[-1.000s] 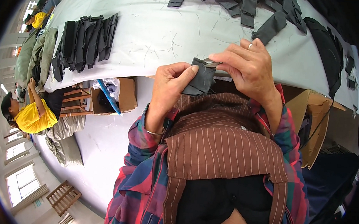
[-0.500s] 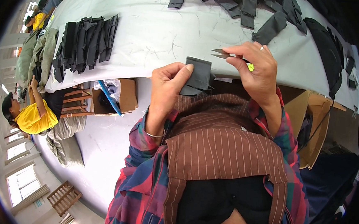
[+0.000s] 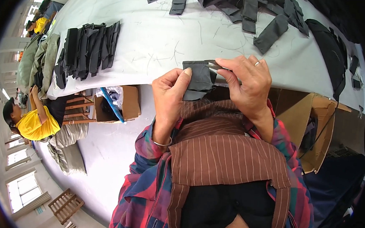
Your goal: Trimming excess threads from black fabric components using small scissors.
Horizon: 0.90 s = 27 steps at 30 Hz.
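Between thumb and fingers, my left hand (image 3: 170,87) pinches a dark grey fabric piece (image 3: 200,79) just off the table's near edge. My right hand (image 3: 247,82) is closed on small thread snips (image 3: 212,66), mostly hidden by its fingers. The metal tips of the snips touch the upper right edge of the fabric. Whether the blades are parted there is too small to tell. Loose threads lie on the white table cover beyond my hands.
A row of stacked dark fabric pieces (image 3: 90,47) lies at the left of the white table (image 3: 149,36). More dark strips (image 3: 271,33) are heaped at the far side. Cardboard boxes (image 3: 319,133) stand below the edge. A person in a yellow shirt (image 3: 39,124) works at the left.
My right hand has moved left and slightly down, bringing the snips from apart to the fabric's top edge. My left hand keeps its pinch on the fabric. The view has shifted slightly.
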{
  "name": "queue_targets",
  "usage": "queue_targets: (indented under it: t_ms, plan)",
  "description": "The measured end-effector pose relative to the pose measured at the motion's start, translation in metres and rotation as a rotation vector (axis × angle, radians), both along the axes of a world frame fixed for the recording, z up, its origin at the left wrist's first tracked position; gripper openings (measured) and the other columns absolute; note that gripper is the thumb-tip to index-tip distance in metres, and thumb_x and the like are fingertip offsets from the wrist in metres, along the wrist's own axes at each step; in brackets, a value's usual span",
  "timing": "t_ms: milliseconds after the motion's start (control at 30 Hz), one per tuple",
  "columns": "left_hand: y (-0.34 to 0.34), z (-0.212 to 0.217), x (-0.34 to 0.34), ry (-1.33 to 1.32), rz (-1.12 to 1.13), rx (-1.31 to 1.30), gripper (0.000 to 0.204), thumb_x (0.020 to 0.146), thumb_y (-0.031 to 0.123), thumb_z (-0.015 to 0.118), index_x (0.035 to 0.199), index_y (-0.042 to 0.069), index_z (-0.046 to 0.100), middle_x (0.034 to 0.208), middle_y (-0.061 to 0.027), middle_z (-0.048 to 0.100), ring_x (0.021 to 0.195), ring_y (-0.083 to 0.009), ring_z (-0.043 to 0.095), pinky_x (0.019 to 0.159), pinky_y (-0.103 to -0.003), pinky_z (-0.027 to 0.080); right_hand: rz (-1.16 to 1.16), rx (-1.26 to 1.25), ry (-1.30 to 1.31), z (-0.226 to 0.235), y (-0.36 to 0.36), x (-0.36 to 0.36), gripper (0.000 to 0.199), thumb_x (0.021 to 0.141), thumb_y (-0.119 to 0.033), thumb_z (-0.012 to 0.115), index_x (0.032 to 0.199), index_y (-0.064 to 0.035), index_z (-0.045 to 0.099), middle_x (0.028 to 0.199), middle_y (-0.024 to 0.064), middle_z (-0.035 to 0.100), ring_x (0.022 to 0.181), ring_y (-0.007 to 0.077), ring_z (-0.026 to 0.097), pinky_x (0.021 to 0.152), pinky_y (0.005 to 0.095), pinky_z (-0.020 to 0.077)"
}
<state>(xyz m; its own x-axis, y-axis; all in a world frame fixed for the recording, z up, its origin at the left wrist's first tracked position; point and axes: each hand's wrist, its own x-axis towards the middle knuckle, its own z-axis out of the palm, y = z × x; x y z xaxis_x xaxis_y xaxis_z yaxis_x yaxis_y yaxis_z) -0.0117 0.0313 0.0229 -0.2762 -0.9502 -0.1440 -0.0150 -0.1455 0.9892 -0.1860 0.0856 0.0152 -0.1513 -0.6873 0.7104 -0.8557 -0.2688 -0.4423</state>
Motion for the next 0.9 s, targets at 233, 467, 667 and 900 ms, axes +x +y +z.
queue_targets:
  t_ms: [233,467,667,900]
  plan:
    - [0.004,-0.005,-0.002,0.076,0.038,0.004,0.024,0.090,0.012,0.062,0.069,0.001,0.061,0.061,0.0107,0.043,0.056,0.0001,0.031,0.049,-0.020,0.021,-0.056,-0.019,0.050,-0.001,0.002,0.006,0.017,0.075,-0.019,0.073,0.091,-0.0169,0.068,0.072,-0.0040,0.060,0.059,0.0183,0.046,0.058,0.0317,0.0303]
    - [0.005,-0.003,-0.006,0.156,0.081,-0.036,0.029,0.091,0.013,0.062,0.064,0.004,0.056,0.060,0.0111,0.041,0.057,0.0006,0.029,0.049,-0.020,0.019,0.017,0.012,-0.345,-0.006,-0.001,-0.001,0.015,0.079,-0.015,0.072,0.093,-0.0144,0.068,0.073,-0.0020,0.060,0.061,0.0186,0.052,0.060,0.0301,0.0365]
    - [0.009,0.000,-0.009,0.058,0.132,-0.207,0.029,0.092,0.012,0.061,0.065,0.003,0.055,0.059,0.0109,0.041,0.055,0.0011,0.030,0.047,-0.020,0.019,0.190,0.309,-0.685,0.015,0.002,0.008,0.024,0.074,-0.021,0.077,0.092,-0.0116,0.064,0.068,0.0016,0.061,0.065,0.0216,0.059,0.059,0.0323,0.0434]
    - [0.010,0.019,-0.008,0.008,0.173,-0.399,0.026,0.092,0.011,0.063,0.069,0.001,0.056,0.059,0.0098,0.042,0.055,0.0004,0.031,0.048,-0.019,0.021,0.083,0.273,-0.739,0.011,0.007,-0.001,0.014,0.073,-0.002,0.063,0.086,-0.0064,0.063,0.066,-0.0002,0.058,0.059,0.0109,0.052,0.059,0.0257,0.0428]
